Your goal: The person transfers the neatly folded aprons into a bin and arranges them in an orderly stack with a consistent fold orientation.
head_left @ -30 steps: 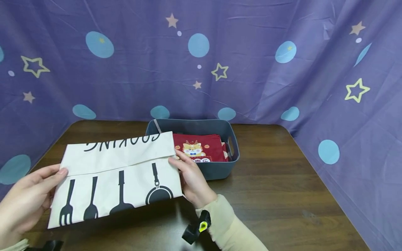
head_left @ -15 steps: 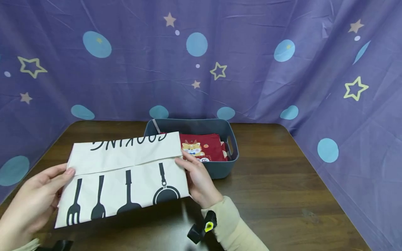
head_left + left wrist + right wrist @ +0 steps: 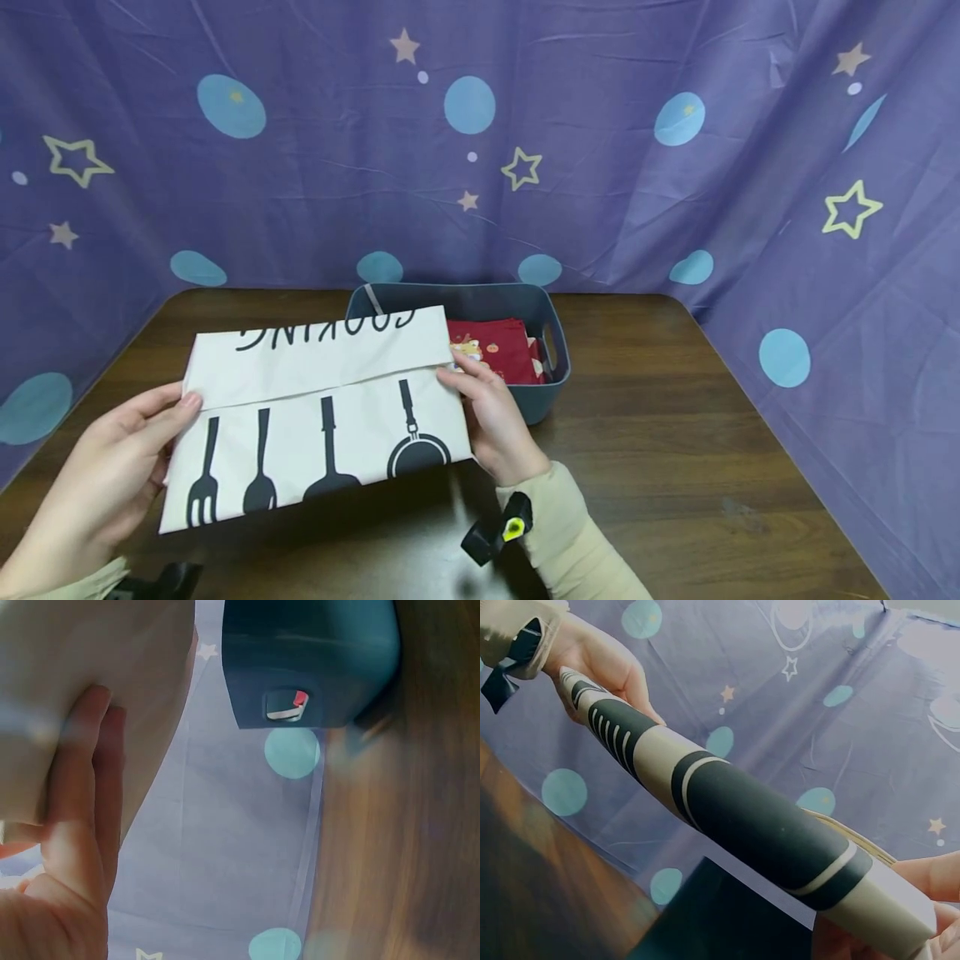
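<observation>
Two hands pinch the folded cooking apron at its ends, left hand and right hand, above the surface beside the gray basket. A loose pinch could let the folds fall open.

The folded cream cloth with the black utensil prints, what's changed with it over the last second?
Both hands carried the folded cream cloth with black utensil prints rightward and farther over the grey plastic bin, covering more of the red cloth inside. Left hand and right hand kept gripping its ends; the bin stayed put.
</observation>
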### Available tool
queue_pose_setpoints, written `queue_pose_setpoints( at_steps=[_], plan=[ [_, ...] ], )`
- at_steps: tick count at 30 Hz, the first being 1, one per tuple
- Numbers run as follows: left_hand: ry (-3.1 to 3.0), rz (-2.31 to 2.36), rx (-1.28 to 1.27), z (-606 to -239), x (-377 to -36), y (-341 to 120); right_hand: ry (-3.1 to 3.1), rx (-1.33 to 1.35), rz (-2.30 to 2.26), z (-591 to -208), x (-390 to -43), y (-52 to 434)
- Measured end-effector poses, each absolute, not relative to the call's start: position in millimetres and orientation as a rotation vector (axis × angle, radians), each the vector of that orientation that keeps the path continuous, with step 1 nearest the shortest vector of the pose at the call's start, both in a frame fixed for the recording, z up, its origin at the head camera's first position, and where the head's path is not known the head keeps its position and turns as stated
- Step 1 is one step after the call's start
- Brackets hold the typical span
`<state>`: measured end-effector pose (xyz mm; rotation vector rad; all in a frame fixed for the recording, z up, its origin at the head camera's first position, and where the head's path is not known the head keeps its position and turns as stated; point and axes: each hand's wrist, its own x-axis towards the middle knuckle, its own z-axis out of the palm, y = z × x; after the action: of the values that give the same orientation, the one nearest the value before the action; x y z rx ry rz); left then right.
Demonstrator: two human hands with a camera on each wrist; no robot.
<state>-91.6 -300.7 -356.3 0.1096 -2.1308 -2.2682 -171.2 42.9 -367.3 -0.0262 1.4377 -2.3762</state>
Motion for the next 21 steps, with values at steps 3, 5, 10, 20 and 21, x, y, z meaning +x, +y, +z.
queue_pose_setpoints(
  at_steps=[3,5,10,20,21],
  plan=[
    [-2.125,-2.281,0.104,-354.5,-94.0,-297.6,1.456,-0.025,-2.374,-366.5,-172.8,47.0],
    [-2.120,-2.296,0.113,-353.5,-95.2,-295.4,1.469,-0.033,-2.374,-366.8,-174.0,49.3],
    [-2.082,-2.354,0.139,-352.7,-97.9,-288.8,1.493,-0.014,-2.388,-367.5,-176.2,54.5],
    [-1.956,-2.389,0.214,-354.0,-102.9,-273.4,1.513,0.039,-2.414,-365.1,-180.1,60.1],
    [-1.949,-2.392,0.218,-353.8,-103.0,-272.5,1.510,0.036,-2.419,-365.0,-180.3,60.2]
  ],
)
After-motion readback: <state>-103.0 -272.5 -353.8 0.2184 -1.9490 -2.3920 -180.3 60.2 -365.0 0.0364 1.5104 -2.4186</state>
